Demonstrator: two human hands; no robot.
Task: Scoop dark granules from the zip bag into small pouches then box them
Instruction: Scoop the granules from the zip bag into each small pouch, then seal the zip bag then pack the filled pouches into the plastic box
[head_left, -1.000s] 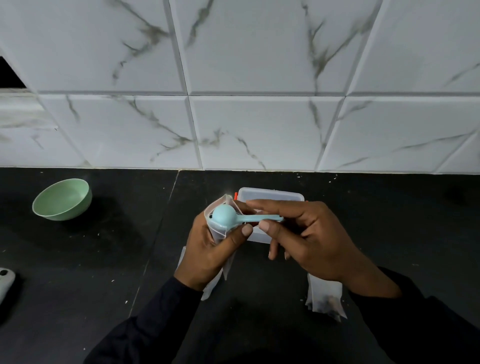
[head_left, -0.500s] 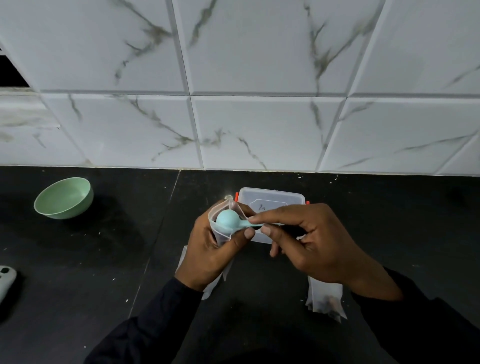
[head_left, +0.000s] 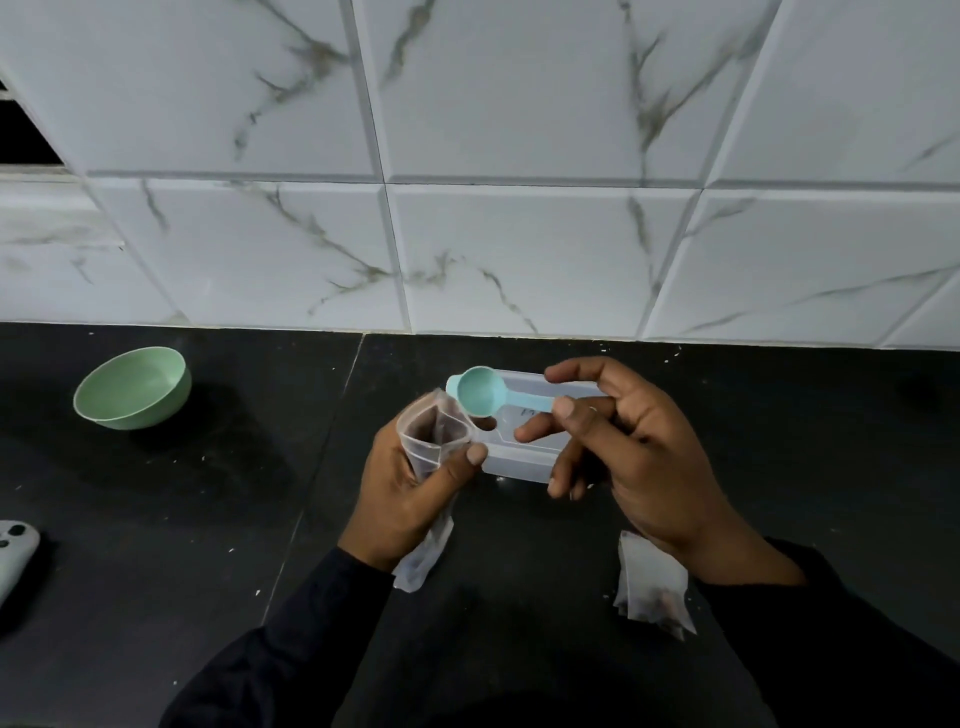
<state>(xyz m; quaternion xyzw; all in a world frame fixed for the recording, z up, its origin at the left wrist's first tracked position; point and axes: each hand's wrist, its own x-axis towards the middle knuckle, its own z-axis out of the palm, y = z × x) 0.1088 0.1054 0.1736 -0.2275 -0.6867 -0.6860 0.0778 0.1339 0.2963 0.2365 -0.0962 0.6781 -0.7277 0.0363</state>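
My left hand (head_left: 405, 493) holds a small clear pouch (head_left: 434, 431) upright with its mouth open; dark granules show inside it. My right hand (head_left: 623, 441) pinches the handle of a teal scoop (head_left: 480, 389), whose empty bowl faces up just above and to the right of the pouch mouth. Behind both hands a clear plastic box (head_left: 519, 457) with a lid lies on the black counter (head_left: 208, 519). A filled pouch (head_left: 654, 592) lies on the counter under my right wrist. More pouch material (head_left: 421, 561) shows below my left hand. The zip bag cannot be made out.
A green bowl (head_left: 132, 387) stands on the counter at the left. A pale device (head_left: 13, 551) lies at the left edge. A white marbled tile wall (head_left: 519, 182) rises right behind the counter.
The scoop was turned over inside the pouch mouth; now it is lifted out, bowl up and empty, a little to the right. The left hand still holds the pouch.
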